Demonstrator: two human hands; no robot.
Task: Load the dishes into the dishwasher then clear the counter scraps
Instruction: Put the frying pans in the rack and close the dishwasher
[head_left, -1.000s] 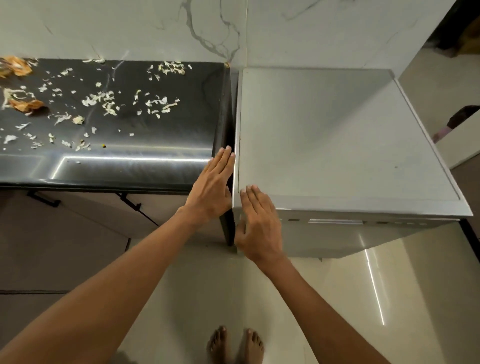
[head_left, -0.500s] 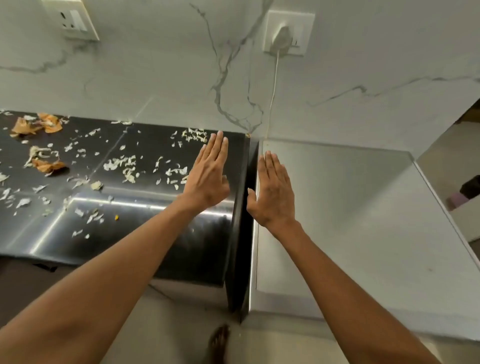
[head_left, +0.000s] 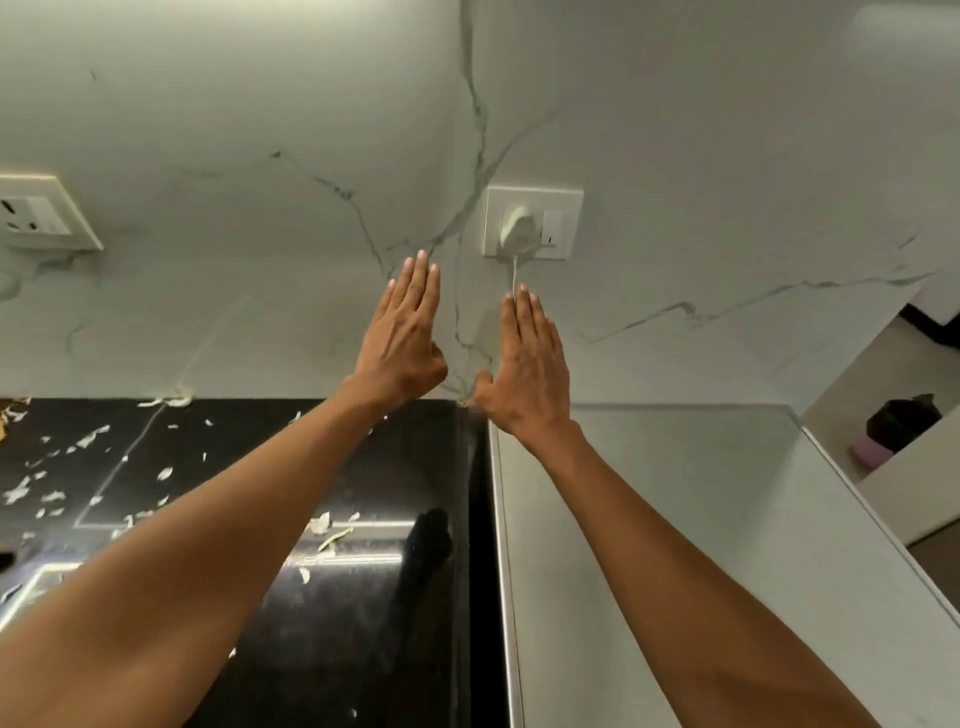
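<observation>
Along the far left edge, a wall socket plate (head_left: 39, 215) is cut off by the frame, and any marking on it is too small to read. Below it the black counter (head_left: 249, 452) carries pale vegetable scraps (head_left: 93, 437) scattered over its left part, with a few more near its middle; the counter's left end and the orange bits at the edge run out of view. A person's left hand (head_left: 402, 340) is raised in front of the marble wall (head_left: 234, 104), fingers straight and pressed together, holding nothing, well apart from the scraps below. Just beside it the right hand (head_left: 530, 364) is held the same way, flat and empty, above the seam between counter and dishwasher (head_left: 691, 519). Behind its fingertips hangs a white cord from a plug (head_left: 518, 228) in a second socket; the cord's lower run is hidden by the hand. The dishwasher's grey top lies under the right forearm; its front and door are out of sight, and no brand shows. At far right a dark object on something pink (head_left: 901, 423) is too blurred to identify.
</observation>
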